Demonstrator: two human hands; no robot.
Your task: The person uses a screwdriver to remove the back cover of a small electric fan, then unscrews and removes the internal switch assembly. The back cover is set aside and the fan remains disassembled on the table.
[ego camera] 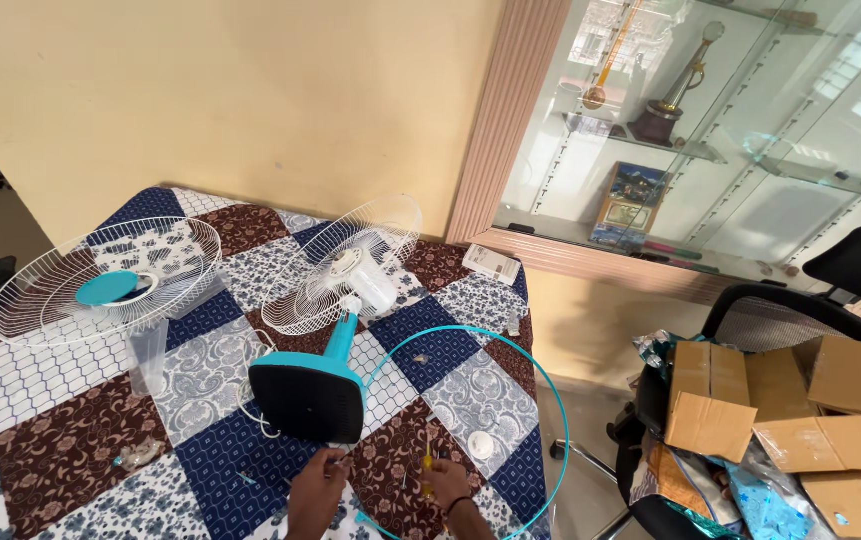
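A patchwork cloth in blue, brown and white covers the tabletop (70, 440), which stands against a yellow wall beside a glass cabinet (750, 130). To the right, a black chair (750, 310) is piled with cardboard (780, 400). A white front grille (105, 280) with a teal centre lies flat at the far left of the tabletop. A thin teal ring (540, 385) rests on the near right part of the cloth. The fan (335, 300) lies tipped over mid-tabletop, its rear grille and white motor pointing toward the wall and its black-and-teal base (308, 395) toward the person. A small white box (490, 263) sits at the far right corner, and a small white cap (481, 445) lies inside the ring. The left hand (318, 485) sits at the near edge of the base, touching it; its fingers seem curled, though the view is too small to be sure. The right hand (447, 483) is closed around a yellow-handled screwdriver (427, 462), just right of the base.
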